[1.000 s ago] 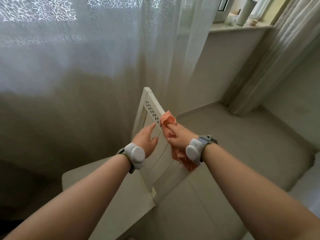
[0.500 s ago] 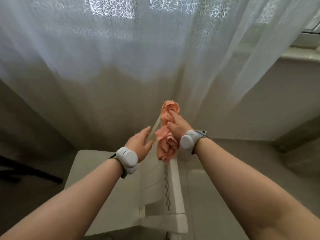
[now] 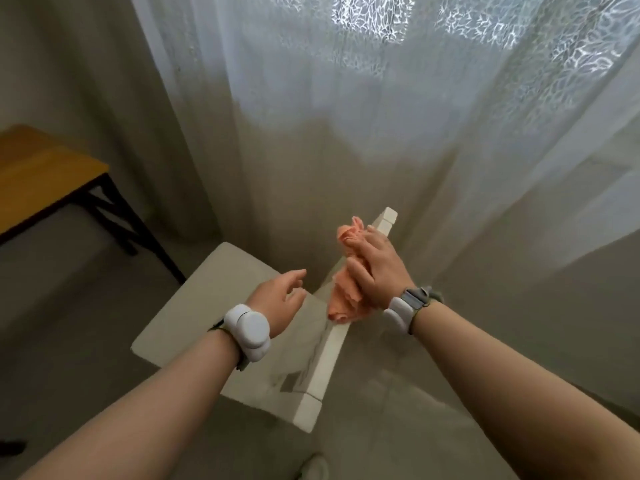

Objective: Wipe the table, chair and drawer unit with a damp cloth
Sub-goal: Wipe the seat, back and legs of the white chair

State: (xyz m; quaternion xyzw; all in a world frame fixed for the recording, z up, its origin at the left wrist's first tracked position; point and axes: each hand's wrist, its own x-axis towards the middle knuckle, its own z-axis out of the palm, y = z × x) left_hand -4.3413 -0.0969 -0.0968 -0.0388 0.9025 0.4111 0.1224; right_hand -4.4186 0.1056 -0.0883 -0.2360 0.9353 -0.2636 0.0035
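Note:
A white chair (image 3: 221, 292) stands below me, its seat to the left and its backrest top rail running from near centre up to the right. My right hand (image 3: 379, 268) grips an orange cloth (image 3: 346, 292) bunched against the top rail of the backrest. My left hand (image 3: 282, 296) hovers above the seat beside the backrest, fingers relaxed and spread, holding nothing. Both wrists carry white bands.
A wooden table (image 3: 41, 174) with black legs stands at the left. A sheer white curtain (image 3: 398, 116) hangs right behind the chair. Grey floor (image 3: 415, 410) lies around the chair, and a shoe tip (image 3: 313, 467) shows at the bottom edge.
The view has swung left, bringing the table into sight. My left hand has come off the backrest and now hovers. My right hand still holds the cloth on the top rail.

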